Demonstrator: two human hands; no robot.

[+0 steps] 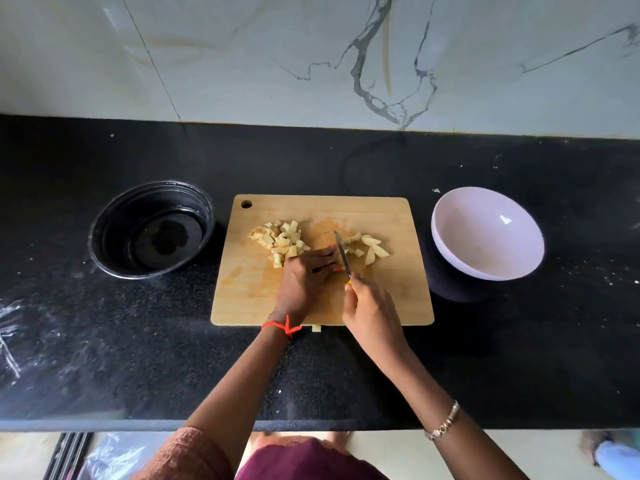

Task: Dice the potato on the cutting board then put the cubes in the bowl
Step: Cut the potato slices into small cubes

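A wooden cutting board (388, 292) lies mid-counter. A pile of potato cubes (282, 239) sits at its upper left. Larger potato wedges (372, 249) lie to the right of the knife. My right hand (372, 313) grips the handle of a small knife (342, 252), blade pointing away from me, tip on the board. My left hand (304, 278) rests palm down beside the blade, fingers pressed on something hidden under them. An empty white bowl (485, 233) stands to the right of the board.
A black bowl (149, 230) stands left of the board. One stray potato piece (316, 328) lies on the black counter just below the board's near edge. A marble wall backs the counter. The counter's front edge runs near my body.
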